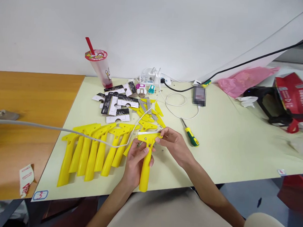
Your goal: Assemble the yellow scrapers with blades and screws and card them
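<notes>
Upright in my left hand point(135, 164) is a yellow scraper point(145, 168), its handle pointing toward me and a metal blade strip along its wide head. The left fingers and thumb wrap round the neck of the handle. My right hand point(174, 144) pinches the right end of the scraper's head; whether a small part sits between those fingertips is hidden. To the left lie several yellow scraper handles point(84, 150) side by side. Beyond my hands is a pile of loose yellow head pieces point(147, 118) with grey metal blades point(149, 108) on it.
A green-and-yellow screwdriver point(191, 134) lies to the right. Black-and-white card boxes point(116, 104) are stacked behind the handles, near a cup with a red straw point(100, 67). A white cable point(108, 143) crosses the handles from the power strip point(155, 80). A phone point(199, 95) lies charging.
</notes>
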Demonstrator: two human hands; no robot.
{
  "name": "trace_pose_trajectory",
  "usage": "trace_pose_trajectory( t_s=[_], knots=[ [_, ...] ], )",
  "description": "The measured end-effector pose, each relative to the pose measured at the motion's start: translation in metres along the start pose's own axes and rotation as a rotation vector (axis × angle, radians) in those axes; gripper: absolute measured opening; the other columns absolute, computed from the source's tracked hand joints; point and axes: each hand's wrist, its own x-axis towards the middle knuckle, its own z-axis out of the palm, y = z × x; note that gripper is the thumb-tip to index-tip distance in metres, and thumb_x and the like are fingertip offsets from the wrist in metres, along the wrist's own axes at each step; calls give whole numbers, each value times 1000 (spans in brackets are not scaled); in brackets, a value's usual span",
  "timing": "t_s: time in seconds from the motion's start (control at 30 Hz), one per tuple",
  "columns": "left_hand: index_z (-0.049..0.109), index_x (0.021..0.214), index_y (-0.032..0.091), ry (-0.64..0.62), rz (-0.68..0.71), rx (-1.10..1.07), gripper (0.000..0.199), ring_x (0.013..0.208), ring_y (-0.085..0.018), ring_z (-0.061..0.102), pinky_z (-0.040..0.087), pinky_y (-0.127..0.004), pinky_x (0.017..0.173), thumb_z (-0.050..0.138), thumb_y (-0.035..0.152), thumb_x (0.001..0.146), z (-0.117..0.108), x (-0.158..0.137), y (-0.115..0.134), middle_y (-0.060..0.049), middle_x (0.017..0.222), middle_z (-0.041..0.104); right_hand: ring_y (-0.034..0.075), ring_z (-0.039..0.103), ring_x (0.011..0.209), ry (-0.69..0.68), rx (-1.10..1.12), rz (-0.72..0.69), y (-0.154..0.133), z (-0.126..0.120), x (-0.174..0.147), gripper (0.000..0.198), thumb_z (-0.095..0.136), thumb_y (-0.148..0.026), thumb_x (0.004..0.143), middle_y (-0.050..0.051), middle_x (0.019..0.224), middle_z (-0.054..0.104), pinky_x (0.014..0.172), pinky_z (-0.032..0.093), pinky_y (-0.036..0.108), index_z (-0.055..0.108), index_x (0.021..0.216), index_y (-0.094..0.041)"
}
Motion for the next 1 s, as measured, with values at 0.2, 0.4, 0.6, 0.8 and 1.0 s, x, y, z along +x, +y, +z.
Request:
trace_pose_trajectory(
  t_s=[0.2, 0.4, 0.6, 0.8, 1.0],
  knots=[
    [62, 111, 25, -9, -64, -38, 40, 91, -19, 69, 46, -21, 52, 89, 25, 82, 2, 1, 0, -5, 108, 68, 19, 62, 92, 49, -119, -77, 5, -3, -6, 33, 91, -48, 83, 2, 99, 69, 81, 52, 33, 73, 98, -25],
    [64, 110, 24, -23, -86, -79, 34, 91, -17, 68, 45, -20, 51, 87, 24, 85, 0, 1, 0, -4, 107, 67, 21, 70, 98, -5, -289, -211, 3, -14, -4, 43, 84, -49, 91, 2, 107, 71, 86, 60, 38, 65, 125, -30],
    [64, 106, 25, 45, -114, -165, 32, 94, -16, 66, 42, -18, 52, 86, 20, 83, -2, 5, 2, -4, 110, 64, 30, 71, 108, 408, -1015, -448, -8, -95, -19, 49, 74, -59, 95, 12, 119, 73, 94, 58, 50, 63, 129, -26],
    [61, 107, 25, 60, -163, -231, 36, 94, -16, 68, 40, -17, 52, 85, 14, 82, -3, 8, 0, -6, 112, 64, 28, 70, 88, 463, -1171, -229, 24, -145, -41, 63, 72, -73, 89, 12, 109, 73, 76, 56, 44, 65, 125, -21],
    [61, 109, 24, 56, -187, -224, 36, 94, -16, 69, 41, -17, 52, 84, 13, 83, -3, 10, -1, -6, 112, 64, 23, 65, 82, 671, -992, -577, 13, -124, -44, 29, 74, -50, 97, 7, 102, 71, 76, 55, 43, 75, 112, -25]
  ],
)
